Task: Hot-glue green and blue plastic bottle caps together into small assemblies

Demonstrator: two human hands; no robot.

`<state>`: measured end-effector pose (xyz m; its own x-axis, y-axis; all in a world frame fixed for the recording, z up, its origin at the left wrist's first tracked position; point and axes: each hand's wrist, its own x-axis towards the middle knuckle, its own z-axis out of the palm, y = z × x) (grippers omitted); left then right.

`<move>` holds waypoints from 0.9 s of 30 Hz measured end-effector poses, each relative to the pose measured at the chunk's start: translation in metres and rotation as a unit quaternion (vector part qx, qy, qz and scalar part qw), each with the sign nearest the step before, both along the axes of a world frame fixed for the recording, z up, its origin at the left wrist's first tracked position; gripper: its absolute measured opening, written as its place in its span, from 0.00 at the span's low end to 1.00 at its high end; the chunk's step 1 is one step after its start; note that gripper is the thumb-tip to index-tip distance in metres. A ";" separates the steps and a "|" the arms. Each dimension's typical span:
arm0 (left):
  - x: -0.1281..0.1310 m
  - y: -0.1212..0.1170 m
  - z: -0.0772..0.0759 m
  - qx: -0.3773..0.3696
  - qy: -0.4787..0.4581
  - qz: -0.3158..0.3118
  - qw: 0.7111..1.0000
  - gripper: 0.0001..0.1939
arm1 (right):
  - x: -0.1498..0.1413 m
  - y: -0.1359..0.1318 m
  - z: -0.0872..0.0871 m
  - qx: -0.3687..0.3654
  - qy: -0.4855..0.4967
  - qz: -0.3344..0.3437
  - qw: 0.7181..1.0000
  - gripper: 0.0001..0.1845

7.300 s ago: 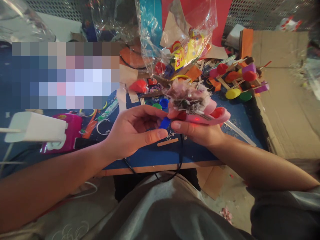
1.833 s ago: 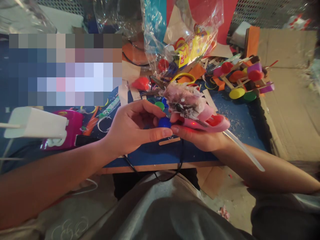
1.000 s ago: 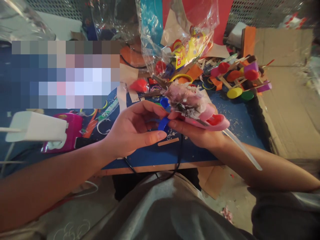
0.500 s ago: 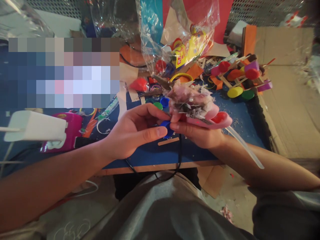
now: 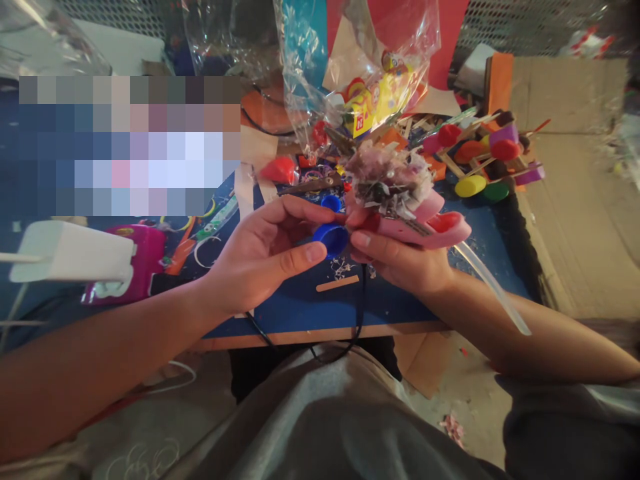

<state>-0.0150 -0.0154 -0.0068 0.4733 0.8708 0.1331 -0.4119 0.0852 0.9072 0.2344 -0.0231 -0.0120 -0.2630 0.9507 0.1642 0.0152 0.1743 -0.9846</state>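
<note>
My left hand (image 5: 267,250) pinches a blue bottle cap (image 5: 331,241) between thumb and fingers, its hollow side partly turned toward me. In my right hand (image 5: 407,263) is a pink hot glue gun (image 5: 425,230), its top and front matted with pale and dark shreds. A translucent glue stick (image 5: 495,290) sticks out of the gun's back end, above my right forearm. The gun's nozzle is hard to make out among the shreds. My right thumb is close to the cap's right edge. Behind the held cap, another blue cap (image 5: 331,203) lies on the blue table (image 5: 295,310).
A wooden craft stick (image 5: 337,283) and a black cable (image 5: 361,300) lie below my hands. Stick-and-cap constructions (image 5: 493,150) stand at the right beside cardboard (image 5: 575,220). At the left are a white charger (image 5: 73,253) and a magenta box (image 5: 150,250). Plastic bags (image 5: 305,73) stand behind.
The blue cap has turned from edge-on to show its hollow side. My right hand and the glue gun have shifted slightly to the right, away from my left fingers.
</note>
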 end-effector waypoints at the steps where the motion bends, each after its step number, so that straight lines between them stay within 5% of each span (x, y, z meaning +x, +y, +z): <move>1: 0.000 0.000 -0.001 0.006 0.000 0.001 1.000 0.15 | 0.000 0.001 0.001 0.011 0.002 0.005 1.000 0.17; 12: -0.002 0.002 -0.001 0.027 0.015 -0.023 0.999 0.20 | -0.002 0.007 0.005 0.133 -0.048 -0.012 0.990 0.06; 19: -0.002 0.003 -0.001 0.044 0.021 -0.032 0.998 0.23 | -0.002 0.007 0.005 0.110 -0.079 -0.004 0.991 0.16; 27: -0.001 0.003 0.003 0.047 0.057 -0.031 0.997 0.24 | -0.008 0.007 0.009 0.140 -0.056 0.016 0.989 0.16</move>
